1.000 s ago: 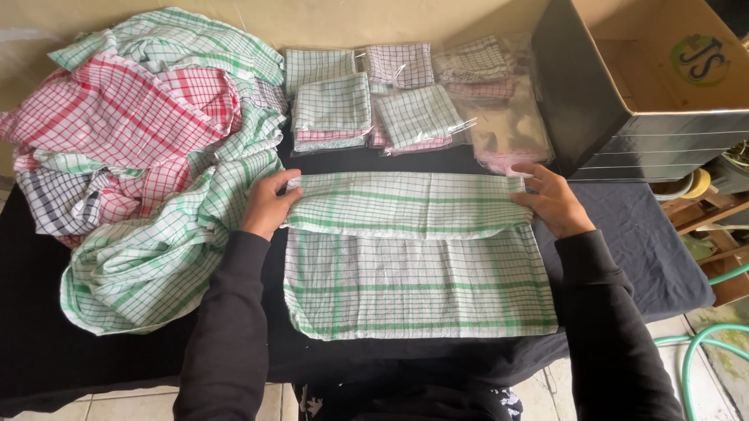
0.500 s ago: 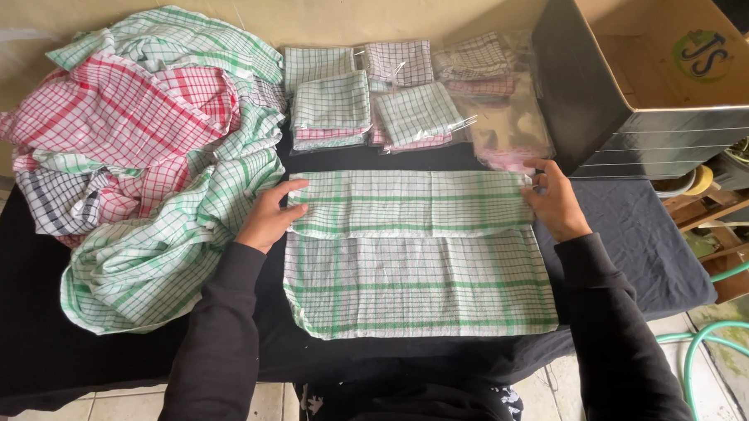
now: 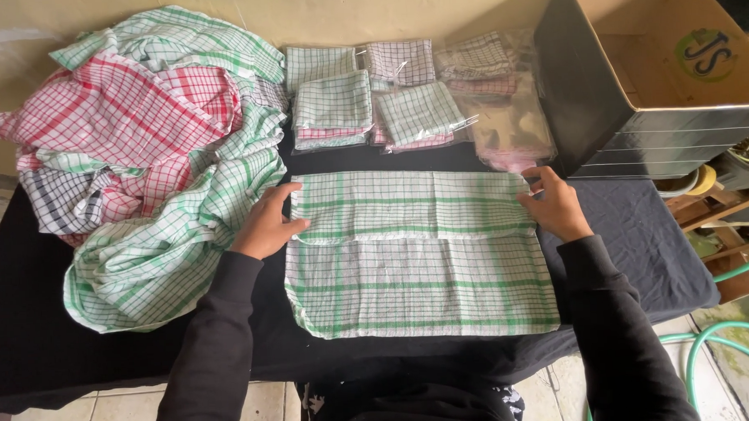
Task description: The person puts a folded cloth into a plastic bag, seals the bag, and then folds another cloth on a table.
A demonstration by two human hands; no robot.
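Soft, even daylight — sharp focus, edges slightly bowed.

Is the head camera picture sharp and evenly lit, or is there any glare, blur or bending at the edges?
Head view: soft, even light, no strong shadows; the green checked cloth and both hands, left hand and right hand, are sharp; slight shine on the plastic bags; the table edge bows from wide-angle distortion.

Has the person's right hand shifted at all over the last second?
Yes, slightly. The right hand has slid up the edge of the green checked cloth, toward the clear plastic bags and the cardboard box.
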